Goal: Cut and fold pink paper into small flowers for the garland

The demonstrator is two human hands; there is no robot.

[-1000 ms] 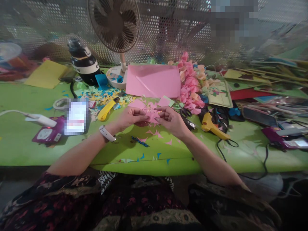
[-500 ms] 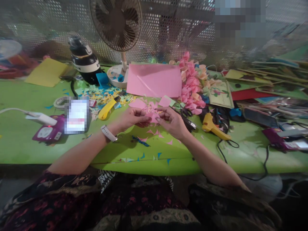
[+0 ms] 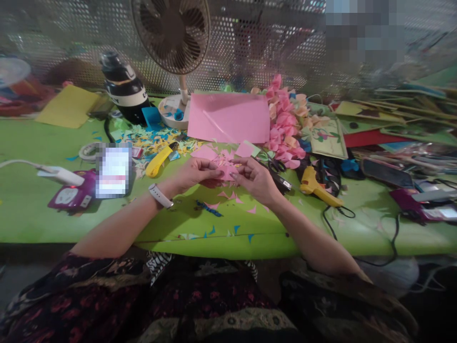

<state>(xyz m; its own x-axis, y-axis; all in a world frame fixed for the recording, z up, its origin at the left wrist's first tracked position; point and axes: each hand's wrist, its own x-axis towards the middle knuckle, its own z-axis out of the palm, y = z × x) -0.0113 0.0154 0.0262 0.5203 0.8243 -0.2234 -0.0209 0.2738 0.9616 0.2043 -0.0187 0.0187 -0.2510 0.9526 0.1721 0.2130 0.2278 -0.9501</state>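
Between my two hands is a small piece of pink paper (image 3: 227,173), held just above the green tabletop. The fingers of my left hand (image 3: 202,170) pinch its left side. On its right side, the thumb and fingers of my right hand (image 3: 254,177) grip the paper. Pink paper scraps (image 3: 233,196) lie below my hands, with more behind them. Just beyond are a square of pink paper (image 3: 244,149) and a larger pink sheet (image 3: 228,116). Black scissors (image 3: 275,164) lie to the right of my right hand.
A yellow cutter (image 3: 160,161) and a phone (image 3: 113,171) lie left. Behind stand a fan (image 3: 171,33) and a black bottle (image 3: 126,95). Pink paper petals (image 3: 283,124) are heaped at back right. A yellow glue gun (image 3: 319,186) with a cord and a purple power strip (image 3: 73,193) flank my arms.
The pink paper between my fingers has shifted slightly in angle and shape. Both hands stay in nearly the same place, still gripping it.
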